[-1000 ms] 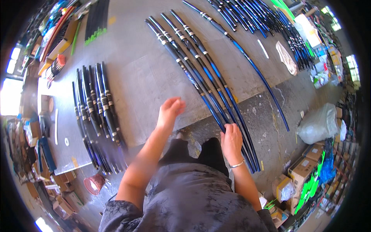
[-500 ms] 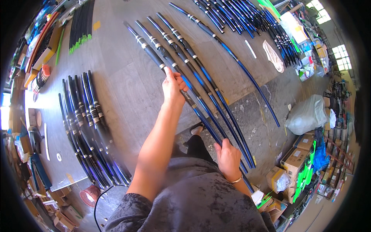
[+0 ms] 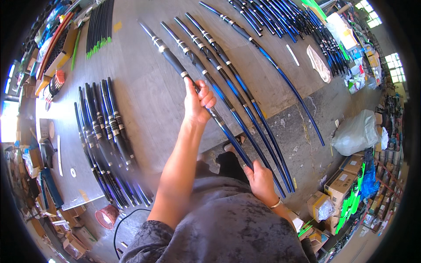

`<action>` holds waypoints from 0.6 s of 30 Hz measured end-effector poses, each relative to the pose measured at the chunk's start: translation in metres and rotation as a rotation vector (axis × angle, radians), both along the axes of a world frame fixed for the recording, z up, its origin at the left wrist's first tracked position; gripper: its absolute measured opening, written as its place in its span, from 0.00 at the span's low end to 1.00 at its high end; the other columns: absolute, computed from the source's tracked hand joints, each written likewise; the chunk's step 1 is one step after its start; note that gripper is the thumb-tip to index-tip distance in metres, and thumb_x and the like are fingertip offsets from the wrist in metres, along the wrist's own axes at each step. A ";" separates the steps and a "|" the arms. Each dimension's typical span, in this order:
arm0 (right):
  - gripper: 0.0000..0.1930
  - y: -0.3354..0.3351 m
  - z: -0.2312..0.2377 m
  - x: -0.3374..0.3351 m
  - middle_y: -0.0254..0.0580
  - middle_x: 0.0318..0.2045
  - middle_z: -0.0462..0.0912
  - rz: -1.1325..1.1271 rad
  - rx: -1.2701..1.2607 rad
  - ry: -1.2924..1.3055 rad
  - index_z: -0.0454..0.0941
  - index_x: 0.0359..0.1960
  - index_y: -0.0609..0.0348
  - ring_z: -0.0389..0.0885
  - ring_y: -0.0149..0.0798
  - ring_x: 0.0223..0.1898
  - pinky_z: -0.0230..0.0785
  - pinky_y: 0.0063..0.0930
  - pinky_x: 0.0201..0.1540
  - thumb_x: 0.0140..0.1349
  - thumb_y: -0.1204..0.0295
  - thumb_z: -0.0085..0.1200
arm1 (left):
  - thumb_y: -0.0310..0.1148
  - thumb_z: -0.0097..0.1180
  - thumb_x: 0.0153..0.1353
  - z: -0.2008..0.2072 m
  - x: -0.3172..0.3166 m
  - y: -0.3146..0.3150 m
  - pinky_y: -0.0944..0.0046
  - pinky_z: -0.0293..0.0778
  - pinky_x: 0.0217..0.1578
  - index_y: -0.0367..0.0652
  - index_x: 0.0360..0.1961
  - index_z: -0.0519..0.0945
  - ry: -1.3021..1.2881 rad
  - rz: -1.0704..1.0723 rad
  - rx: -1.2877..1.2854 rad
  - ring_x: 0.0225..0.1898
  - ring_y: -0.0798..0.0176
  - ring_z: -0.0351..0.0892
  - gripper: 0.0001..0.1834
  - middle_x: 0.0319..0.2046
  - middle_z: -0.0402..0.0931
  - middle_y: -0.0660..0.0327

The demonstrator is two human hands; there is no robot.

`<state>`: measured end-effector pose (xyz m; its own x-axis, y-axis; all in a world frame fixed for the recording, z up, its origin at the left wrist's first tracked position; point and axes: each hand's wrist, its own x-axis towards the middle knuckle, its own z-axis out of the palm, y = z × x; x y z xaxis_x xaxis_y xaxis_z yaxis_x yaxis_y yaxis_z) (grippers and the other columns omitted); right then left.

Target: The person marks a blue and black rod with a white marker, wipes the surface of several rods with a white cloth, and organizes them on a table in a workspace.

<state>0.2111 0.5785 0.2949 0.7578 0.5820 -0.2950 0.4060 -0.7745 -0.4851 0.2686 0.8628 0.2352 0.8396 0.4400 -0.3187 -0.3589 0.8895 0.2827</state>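
Observation:
A dark fishing rod with a blue shaft and silver fittings (image 3: 225,129) slants across in front of me, held in both hands. My left hand (image 3: 198,100) is wrapped round it just below the thick black grip section. Lower down, my right hand (image 3: 259,179) grips the blue shaft, thumb along it. Just right of the held rod, three similar rods (image 3: 239,94) lie side by side on the grey table (image 3: 144,96), their lower ends reaching past its edge. Farther right lies a single fishing rod (image 3: 272,65), also overhanging the edge.
At the left lies a bunch of rods (image 3: 103,140). Thin black sticks with green tips (image 3: 100,30) lie at the far left, and many more rods (image 3: 280,19) at the far right. A white cloth (image 3: 318,63), cartons (image 3: 340,186) and a plastic bag (image 3: 357,131) are on the right.
The held rod has moved slightly away from the three beside it, its upper end shifting left. Both hands keep their hold, and the whole view has shifted a little.

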 end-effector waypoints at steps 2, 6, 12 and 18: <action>0.15 -0.004 -0.002 -0.004 0.55 0.23 0.79 0.001 0.054 -0.007 0.72 0.37 0.62 0.79 0.57 0.25 0.68 0.44 0.26 0.63 0.61 0.55 | 0.60 0.40 0.68 -0.006 -0.002 0.001 0.73 0.52 0.13 0.44 0.32 0.73 -0.099 -0.015 -0.012 0.12 0.77 0.48 0.28 0.13 0.51 0.74; 0.15 -0.025 0.006 -0.005 0.52 0.27 0.80 -0.030 0.066 -0.032 0.73 0.41 0.61 0.80 0.55 0.28 0.70 0.42 0.29 0.60 0.63 0.58 | 0.59 0.41 0.67 -0.007 -0.003 0.013 0.73 0.53 0.13 0.41 0.35 0.75 -0.261 -0.011 -0.125 0.11 0.76 0.49 0.29 0.13 0.52 0.73; 0.12 -0.055 0.011 -0.013 0.51 0.24 0.79 -0.045 -0.023 -0.151 0.73 0.34 0.61 0.79 0.54 0.27 0.68 0.41 0.27 0.58 0.65 0.59 | 0.60 0.41 0.67 -0.004 0.000 0.015 0.73 0.54 0.15 0.40 0.35 0.75 -0.362 -0.028 -0.142 0.12 0.76 0.50 0.29 0.13 0.52 0.72; 0.12 -0.052 0.004 -0.016 0.50 0.23 0.78 -0.065 0.005 -0.176 0.73 0.32 0.60 0.78 0.54 0.24 0.66 0.42 0.25 0.57 0.66 0.60 | 0.59 0.41 0.67 -0.009 0.001 0.021 0.72 0.59 0.20 0.40 0.39 0.73 -0.320 -0.044 -0.081 0.16 0.75 0.55 0.29 0.16 0.56 0.71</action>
